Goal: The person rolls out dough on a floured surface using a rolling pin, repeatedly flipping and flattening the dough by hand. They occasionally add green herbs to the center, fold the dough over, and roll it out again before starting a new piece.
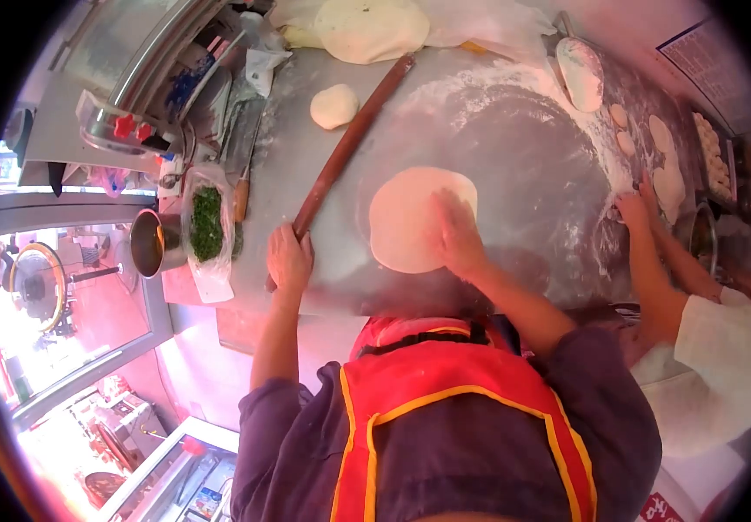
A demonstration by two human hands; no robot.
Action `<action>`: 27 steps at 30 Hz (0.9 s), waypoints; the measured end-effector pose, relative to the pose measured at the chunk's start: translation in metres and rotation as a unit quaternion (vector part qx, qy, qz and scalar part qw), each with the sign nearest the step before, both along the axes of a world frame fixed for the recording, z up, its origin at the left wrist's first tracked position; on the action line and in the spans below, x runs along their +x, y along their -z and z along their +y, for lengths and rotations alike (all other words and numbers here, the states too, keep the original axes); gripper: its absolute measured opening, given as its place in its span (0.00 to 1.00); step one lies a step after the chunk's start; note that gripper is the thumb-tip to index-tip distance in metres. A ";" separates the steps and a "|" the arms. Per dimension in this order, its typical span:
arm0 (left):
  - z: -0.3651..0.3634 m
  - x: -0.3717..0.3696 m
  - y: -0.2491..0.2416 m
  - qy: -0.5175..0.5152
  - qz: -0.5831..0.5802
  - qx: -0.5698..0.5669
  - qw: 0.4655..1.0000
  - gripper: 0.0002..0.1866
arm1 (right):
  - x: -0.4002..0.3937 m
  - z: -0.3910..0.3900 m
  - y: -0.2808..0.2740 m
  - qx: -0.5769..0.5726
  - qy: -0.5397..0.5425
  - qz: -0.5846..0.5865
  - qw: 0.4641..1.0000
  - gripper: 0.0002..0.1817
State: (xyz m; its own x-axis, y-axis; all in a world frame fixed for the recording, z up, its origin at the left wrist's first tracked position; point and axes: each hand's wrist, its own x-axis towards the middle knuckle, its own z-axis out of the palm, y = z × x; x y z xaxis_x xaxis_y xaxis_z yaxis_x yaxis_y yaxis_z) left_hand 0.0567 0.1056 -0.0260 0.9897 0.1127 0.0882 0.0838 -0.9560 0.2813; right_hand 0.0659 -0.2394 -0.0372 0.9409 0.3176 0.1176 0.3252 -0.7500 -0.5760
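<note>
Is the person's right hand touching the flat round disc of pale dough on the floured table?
Touching. The head view shows the right hand lying flat on the flat round disc of pale dough, fingers overlapping its right part with no gap.

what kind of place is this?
Probably a street-side food stall or small bakery kitchen: a floured metal worktop, a long wooden rolling pin in the left hand, a flat round dough sheet under the right hand, and a co-worker's hands shaping dough nearby.
</note>
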 end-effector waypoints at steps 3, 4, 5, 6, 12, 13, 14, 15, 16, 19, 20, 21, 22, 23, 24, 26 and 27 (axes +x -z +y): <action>-0.002 -0.028 -0.009 0.020 0.012 -0.026 0.999 0.15 | 0.010 -0.010 -0.042 0.015 0.032 -0.040 0.999 0.37; 0.000 -0.052 -0.013 0.032 0.028 -0.044 0.998 0.15 | 0.009 -0.011 -0.050 0.003 0.027 -0.058 0.998 0.37; 0.003 -0.077 -0.015 0.045 0.045 -0.060 0.996 0.16 | 0.006 -0.012 -0.057 -0.009 0.024 -0.073 0.997 0.37; 0.003 -0.099 -0.016 0.067 0.043 -0.076 0.994 0.16 | 0.001 -0.013 -0.060 -0.021 0.022 -0.088 0.996 0.36; 0.001 -0.175 -0.009 0.087 0.123 -0.203 0.967 0.20 | -0.003 -0.011 -0.025 -0.086 -0.097 -0.053 0.990 0.32; 0.002 -0.163 -0.020 0.055 0.125 -0.180 0.974 0.20 | 0.015 0.002 -0.021 -0.068 -0.097 -0.099 0.988 0.29; 0.003 -0.156 -0.033 0.022 0.131 -0.157 0.979 0.21 | 0.037 0.014 -0.007 -0.066 -0.114 -0.128 0.983 0.29; 0.016 -0.154 -0.022 0.017 0.114 -0.147 0.982 0.23 | 0.062 0.035 -0.019 -0.102 -0.115 -0.114 0.981 0.29; 0.022 -0.143 -0.030 -0.003 0.106 -0.145 0.984 0.23 | 0.093 0.057 -0.007 -0.150 -0.119 -0.147 0.970 0.28; 0.040 -0.128 -0.026 -0.039 0.065 -0.117 0.990 0.21 | 0.168 0.120 -0.022 -0.066 -0.091 -0.195 0.974 0.29; 0.041 -0.126 -0.027 -0.051 0.074 -0.105 0.990 0.21 | 0.169 0.121 -0.021 -0.053 -0.113 -0.206 0.971 0.29; 0.043 -0.123 -0.028 -0.061 0.080 -0.091 0.991 0.20 | 0.172 0.122 -0.018 -0.040 -0.133 -0.220 0.966 0.30; 0.043 -0.123 -0.027 -0.044 0.080 -0.093 0.991 0.20 | 0.172 0.124 -0.015 -0.028 -0.150 -0.231 0.961 0.30; 0.039 -0.131 -0.023 -0.028 0.084 -0.096 0.991 0.19 | 0.156 0.106 -0.009 -0.034 -0.159 -0.201 0.966 0.31; 0.033 -0.144 -0.019 -0.010 0.091 -0.100 0.991 0.19 | 0.124 0.076 -0.006 -0.040 -0.167 -0.168 0.971 0.33; 0.016 -0.161 -0.020 0.002 0.161 -0.140 0.977 0.16 | 0.056 0.022 -0.023 -0.062 -0.144 -0.111 0.981 0.34; 0.011 -0.168 -0.018 0.010 0.229 -0.138 0.964 0.15 | 0.022 -0.006 -0.025 -0.055 -0.139 -0.096 0.984 0.33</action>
State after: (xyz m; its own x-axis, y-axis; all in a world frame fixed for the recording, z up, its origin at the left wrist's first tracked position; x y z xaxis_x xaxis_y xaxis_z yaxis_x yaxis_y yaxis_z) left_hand -0.1110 0.1168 -0.0083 0.9200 0.0491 -0.3887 0.2412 -0.8528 0.4632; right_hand 0.0876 -0.2459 -0.0122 0.7792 0.5810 0.2351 0.6221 -0.6710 -0.4035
